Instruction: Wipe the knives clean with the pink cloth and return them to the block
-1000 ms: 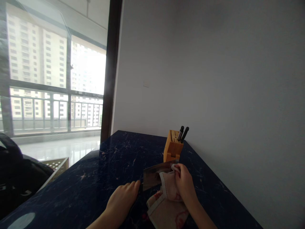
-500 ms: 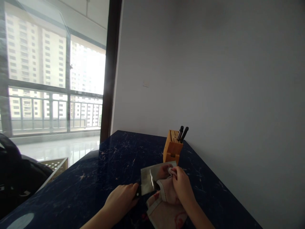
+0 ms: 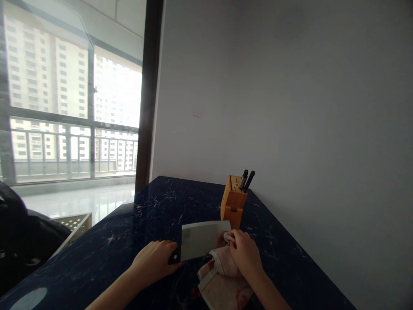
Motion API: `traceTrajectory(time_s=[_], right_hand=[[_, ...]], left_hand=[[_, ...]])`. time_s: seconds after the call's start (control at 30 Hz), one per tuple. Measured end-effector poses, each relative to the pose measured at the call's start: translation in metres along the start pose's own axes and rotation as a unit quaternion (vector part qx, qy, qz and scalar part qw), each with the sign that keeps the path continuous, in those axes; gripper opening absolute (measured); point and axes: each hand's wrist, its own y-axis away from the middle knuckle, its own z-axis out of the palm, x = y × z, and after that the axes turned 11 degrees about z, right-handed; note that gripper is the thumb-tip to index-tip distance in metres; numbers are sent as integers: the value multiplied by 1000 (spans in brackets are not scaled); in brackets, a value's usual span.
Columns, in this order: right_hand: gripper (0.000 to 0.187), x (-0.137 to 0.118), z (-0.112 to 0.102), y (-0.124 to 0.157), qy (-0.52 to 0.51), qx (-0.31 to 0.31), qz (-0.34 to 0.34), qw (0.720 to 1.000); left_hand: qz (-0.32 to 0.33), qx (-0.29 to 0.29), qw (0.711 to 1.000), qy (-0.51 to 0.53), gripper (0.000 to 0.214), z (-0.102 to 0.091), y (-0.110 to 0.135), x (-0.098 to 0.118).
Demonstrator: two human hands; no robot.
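At six o'clock over the glossy, veined worktop (image 3: 180,200): one cleaver (image 3: 200,239), one cloth (image 3: 226,292).
Toward seven o'clock, the left hand (image 3: 155,260) is closed round its black, riveted handle (image 3: 174,255); toward five, the right hand (image 3: 247,254) pinches the soft, stitch-edged cloth by the rectangular metal blade's far end. At one o'clock from the cleaver stands one slotted wooden block (image 3: 233,201), two black handles (image 3: 250,180) jutting out.

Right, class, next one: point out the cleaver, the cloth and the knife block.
Cleaver (image 3: 201,241), head view: middle of its blade.
Cloth (image 3: 226,285), head view: its lower part.
Knife block (image 3: 234,200), head view: its wooden front face.
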Motion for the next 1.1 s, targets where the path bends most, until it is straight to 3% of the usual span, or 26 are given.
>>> traceTrajectory(time_s=[0.2,0.4,0.6,0.8,0.97,1.1], right_hand=[[12,-5,-4,4,69,-4,3,998],[11,4,2,2,36,-56,21,998],[22,5,2,1,12,-52,10,999],[25,-9,0,3,3,-20,-36,999],[24,-19,7,12,44,-67,-85,993],[24,-27,7,19,13,-98,-157,983]], left_hand=[[-5,2,1000,-25,40,6,0,-10],[-30,-1,999,-26,44,5,1,-17],[-37,-16,999,-25,44,1,1,-15],[9,-2,1000,-28,52,6,1,-3],[32,11,999,-39,55,11,2,0],[37,12,998,-41,56,11,2,-2]])
